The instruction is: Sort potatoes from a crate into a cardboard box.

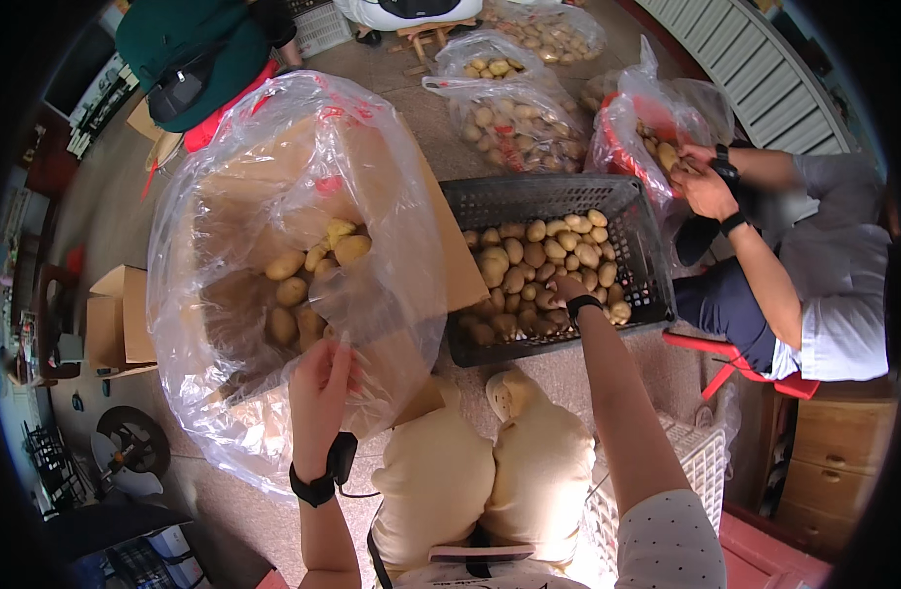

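Observation:
Before me at the left stands a cardboard box [461,258] lined with a clear plastic bag [178,316]; several potatoes [285,265] lie inside. My left hand [324,379] is at the near side of this bag, fingers bent together against the film; whether it pinches the film cannot be told. Right of the box is a black plastic crate [649,258] with many potatoes [535,254] in it. Into the crate reaches my right hand [564,289], its fingers on a potato near the middle; its grip is partly hidden.
At the right a seated person's hands [704,180] hold a potato over a red-and-clear bag [612,140]. Bags of potatoes [520,121] stand behind the crate. A person in dark green [193,51] is at the upper left. A white plastic crate [704,456] stands by my right arm.

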Motion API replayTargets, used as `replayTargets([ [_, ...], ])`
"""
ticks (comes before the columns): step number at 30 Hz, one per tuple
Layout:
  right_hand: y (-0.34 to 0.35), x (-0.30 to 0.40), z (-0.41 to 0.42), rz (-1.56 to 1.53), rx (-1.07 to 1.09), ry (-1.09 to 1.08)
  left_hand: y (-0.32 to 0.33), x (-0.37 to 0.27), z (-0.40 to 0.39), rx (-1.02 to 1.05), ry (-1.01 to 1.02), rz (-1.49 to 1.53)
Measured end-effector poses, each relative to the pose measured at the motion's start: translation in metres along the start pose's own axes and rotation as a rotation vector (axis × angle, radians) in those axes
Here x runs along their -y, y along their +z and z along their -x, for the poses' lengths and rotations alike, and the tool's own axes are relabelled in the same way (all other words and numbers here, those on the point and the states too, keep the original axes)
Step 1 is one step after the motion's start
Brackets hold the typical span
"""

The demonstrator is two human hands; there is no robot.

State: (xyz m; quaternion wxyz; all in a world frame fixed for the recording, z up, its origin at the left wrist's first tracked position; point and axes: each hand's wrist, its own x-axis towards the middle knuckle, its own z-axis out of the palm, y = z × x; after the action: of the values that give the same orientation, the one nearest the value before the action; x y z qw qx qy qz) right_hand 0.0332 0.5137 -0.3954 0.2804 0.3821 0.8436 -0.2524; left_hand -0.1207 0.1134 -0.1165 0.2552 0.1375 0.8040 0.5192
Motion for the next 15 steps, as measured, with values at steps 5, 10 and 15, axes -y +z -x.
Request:
replayTargets([
  [5, 0.015, 0.021, -0.013, 0.185, 0.016, -0.031, -0.002, -0.003, -0.001, -0.021, -0.049, 0.013],
  [10, 0.036, 0.026, -0.024, 0.368, -0.234, 0.035, -0.002, -0.005, -0.005, -0.001, -0.099, 0.069],
  [15, 0.053, 0.015, -0.044, 0.546, -0.323, 0.089, -0.001, -0.01, -0.009, 0.022, -0.127, 0.073],
])
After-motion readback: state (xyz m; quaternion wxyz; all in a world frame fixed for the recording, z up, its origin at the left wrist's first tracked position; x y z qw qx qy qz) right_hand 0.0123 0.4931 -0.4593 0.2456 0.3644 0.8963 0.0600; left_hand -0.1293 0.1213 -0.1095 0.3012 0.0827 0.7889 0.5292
